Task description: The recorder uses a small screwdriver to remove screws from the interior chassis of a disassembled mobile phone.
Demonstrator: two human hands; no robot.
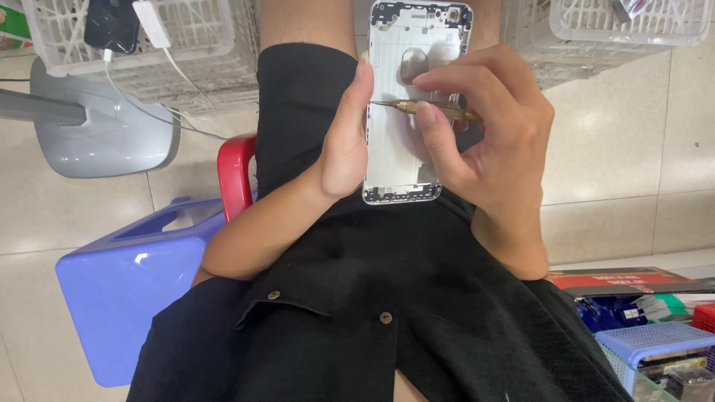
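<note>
Two hands are engaged: the phone housing (pixel 406 104) is being clamped over the lap by the left hand (pixel 344 138), while right hand (pixel 484 126) fingers are pinching the brass screwdriver (pixel 428 110); its tip should be kept squarely seated.

Bare silver phone housing (pixel 406 141), inside up; brass screwdriver (pixel 436 111) across it

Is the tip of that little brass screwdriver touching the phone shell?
Touching. The head view shows the screwdriver, pinched in the right hand, with its thin tip meeting the left inner edge of the phone shell, which the left hand grips.
</note>
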